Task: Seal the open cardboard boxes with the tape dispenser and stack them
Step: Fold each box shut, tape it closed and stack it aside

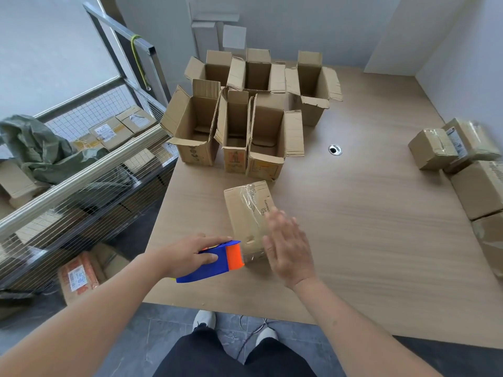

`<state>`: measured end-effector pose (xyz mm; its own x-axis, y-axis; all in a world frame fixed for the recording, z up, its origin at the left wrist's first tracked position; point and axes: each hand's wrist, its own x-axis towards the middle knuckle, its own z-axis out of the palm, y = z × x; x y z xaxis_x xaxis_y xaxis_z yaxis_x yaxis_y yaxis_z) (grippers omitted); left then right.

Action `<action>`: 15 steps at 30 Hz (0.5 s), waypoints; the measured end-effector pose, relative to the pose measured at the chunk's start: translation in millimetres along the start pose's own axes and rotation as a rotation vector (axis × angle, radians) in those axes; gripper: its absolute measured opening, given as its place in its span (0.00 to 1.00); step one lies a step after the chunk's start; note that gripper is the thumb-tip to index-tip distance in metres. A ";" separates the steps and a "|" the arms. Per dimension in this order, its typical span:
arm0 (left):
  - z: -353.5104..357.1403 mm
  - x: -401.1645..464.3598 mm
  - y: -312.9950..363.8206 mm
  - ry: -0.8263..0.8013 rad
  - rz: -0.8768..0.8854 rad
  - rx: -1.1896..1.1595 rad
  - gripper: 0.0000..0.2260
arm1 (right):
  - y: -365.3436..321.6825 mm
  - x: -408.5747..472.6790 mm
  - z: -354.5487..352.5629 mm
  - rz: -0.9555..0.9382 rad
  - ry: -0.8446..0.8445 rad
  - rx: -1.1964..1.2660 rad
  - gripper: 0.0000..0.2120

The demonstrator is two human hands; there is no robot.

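A closed cardboard box (249, 216) lies on the desk (367, 227) near its front edge, clear tape along its top seam; small dark print and a little pictogram beside the tape are too small to read. The left hand (187, 254) grips the blue and orange tape dispenser (217, 261), fingers curled over its body, the orange end touching the box's near end. The right hand (288, 248) hovers flat over the box's near right corner, fingers straight, holding nothing. Behind stand six open boxes (245, 112), flaps up; orange markings on their fronts are illegible. Sealed boxes (460, 164) with unreadable white labels sit at the right edge. A wire cart (89, 170) of parcels stands left.
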<state>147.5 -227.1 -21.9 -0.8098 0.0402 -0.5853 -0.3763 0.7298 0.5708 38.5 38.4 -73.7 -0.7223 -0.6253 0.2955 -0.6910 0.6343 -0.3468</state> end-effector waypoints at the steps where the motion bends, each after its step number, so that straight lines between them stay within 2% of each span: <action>1: -0.4 -0.5 -0.3 -0.004 0.001 -0.005 0.23 | -2.6 2.4 3.6 -0.147 -0.110 -0.066 0.29; 2: -0.9 -1.4 -0.7 -0.011 0.003 -0.016 0.23 | -3.6 3.9 7.4 -0.220 -0.206 -0.121 0.31; 4: -1.9 -4.3 -2.9 -0.029 0.012 -0.062 0.24 | -3.2 4.2 14.8 -0.223 -0.284 -0.204 0.32; 10: 4.4 -21.1 -24.3 -0.069 0.068 -0.243 0.24 | 3.2 3.3 28.0 -0.246 -0.168 -0.291 0.31; 15: -0.1 -26.7 -39.3 -0.135 0.068 -0.161 0.24 | 5.0 3.9 26.5 -0.242 -0.209 -0.294 0.32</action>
<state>183.8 -256.9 -28.6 -0.7721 0.1847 -0.6081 -0.3990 0.6039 0.6900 33.0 27.1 -97.9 -0.5378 -0.8313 0.1401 -0.8405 0.5416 -0.0124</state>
